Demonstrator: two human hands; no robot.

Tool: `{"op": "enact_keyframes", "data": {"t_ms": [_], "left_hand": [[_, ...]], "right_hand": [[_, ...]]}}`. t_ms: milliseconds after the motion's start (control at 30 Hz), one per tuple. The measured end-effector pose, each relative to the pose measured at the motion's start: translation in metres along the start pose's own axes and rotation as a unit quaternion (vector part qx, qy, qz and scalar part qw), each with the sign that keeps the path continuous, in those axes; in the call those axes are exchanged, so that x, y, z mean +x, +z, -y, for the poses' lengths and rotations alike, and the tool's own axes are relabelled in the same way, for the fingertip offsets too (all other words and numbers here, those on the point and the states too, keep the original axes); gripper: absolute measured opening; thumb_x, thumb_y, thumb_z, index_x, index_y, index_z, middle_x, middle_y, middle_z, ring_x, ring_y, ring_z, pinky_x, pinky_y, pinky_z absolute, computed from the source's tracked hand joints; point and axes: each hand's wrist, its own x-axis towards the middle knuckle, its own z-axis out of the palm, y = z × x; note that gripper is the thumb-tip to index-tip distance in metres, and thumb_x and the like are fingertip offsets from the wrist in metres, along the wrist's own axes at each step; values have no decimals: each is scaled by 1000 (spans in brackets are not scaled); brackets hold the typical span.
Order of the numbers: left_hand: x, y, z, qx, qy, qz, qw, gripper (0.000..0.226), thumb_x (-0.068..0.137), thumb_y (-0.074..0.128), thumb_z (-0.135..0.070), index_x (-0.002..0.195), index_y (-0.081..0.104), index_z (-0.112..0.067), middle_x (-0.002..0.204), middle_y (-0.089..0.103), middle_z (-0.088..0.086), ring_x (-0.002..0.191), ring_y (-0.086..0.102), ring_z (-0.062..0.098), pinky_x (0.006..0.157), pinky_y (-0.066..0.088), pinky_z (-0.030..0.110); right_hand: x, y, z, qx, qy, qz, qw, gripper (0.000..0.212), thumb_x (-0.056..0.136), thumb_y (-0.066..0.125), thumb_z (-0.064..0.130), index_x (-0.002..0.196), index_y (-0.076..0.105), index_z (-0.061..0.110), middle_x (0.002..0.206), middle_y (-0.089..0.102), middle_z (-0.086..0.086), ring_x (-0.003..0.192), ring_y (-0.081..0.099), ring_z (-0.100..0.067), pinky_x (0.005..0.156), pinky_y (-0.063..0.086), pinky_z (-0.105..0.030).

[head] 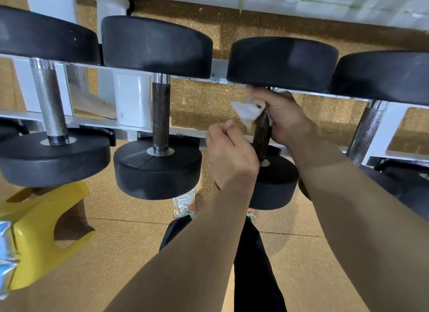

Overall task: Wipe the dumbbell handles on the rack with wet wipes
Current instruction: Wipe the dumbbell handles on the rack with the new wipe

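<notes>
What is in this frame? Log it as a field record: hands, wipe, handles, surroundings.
right hand: grips the wet wipe around the top of the third handle from the left
left hand: fingers curled beside the wipe's lower end; whether it pinches the wipe cannot be told
wet wipe: white, crumpled, just below the far weight
other handles: silver handle, dark handle and chrome handle, none touched
rack: white, carrying four dumbbells
surroundings: yellow stool on the floor at left
</notes>
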Motion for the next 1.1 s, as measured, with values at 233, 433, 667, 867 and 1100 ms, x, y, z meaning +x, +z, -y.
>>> {"op": "enact_keyframes", "data": {"t_ms": [233,433,667,867,1100], "left_hand": [[0,-1,-3,7,-3,6,1000,31,102,35,-43,100,56,-21,102,62,-2,95,57,23,92,45,49],[-3,-2,-5,8,-1,6,1000,44,92,26,-54,100,55,-23,105,62,-3,99,58,24,93,46,50],[-3,-2,-5,8,-1,4,1000,41,96,27,-52,101,55,-22,105,62,-1,97,57,25,92,46,50],[-1,0,0,5,13,-4,1000,36,101,31,-47,101,56,-21,102,61,-2,96,57,23,92,46,50],[0,-3,-6,57,6,40,998,42,102,27,-58,102,54,-27,95,63,-5,97,59,23,97,46,50]], "right_hand": [[-5,-24,-23,28,77,146,986,20,78,76,29,84,65,13,74,63,-3,70,64,-18,69,54,-28],[-38,-18,-40,-173,-59,35,983,19,81,79,12,85,67,-1,75,66,-9,73,62,-20,67,50,-32],[-27,15,-19,-183,-140,-90,969,24,76,79,7,74,57,0,65,53,-10,59,48,-16,54,41,-32],[3,0,-4,-10,-39,-24,999,21,79,85,17,65,70,17,67,63,-1,66,63,-21,64,51,-31],[-7,-32,-25,-16,52,149,987,15,81,80,21,88,68,15,86,66,-7,83,69,-23,72,58,-32]]}}
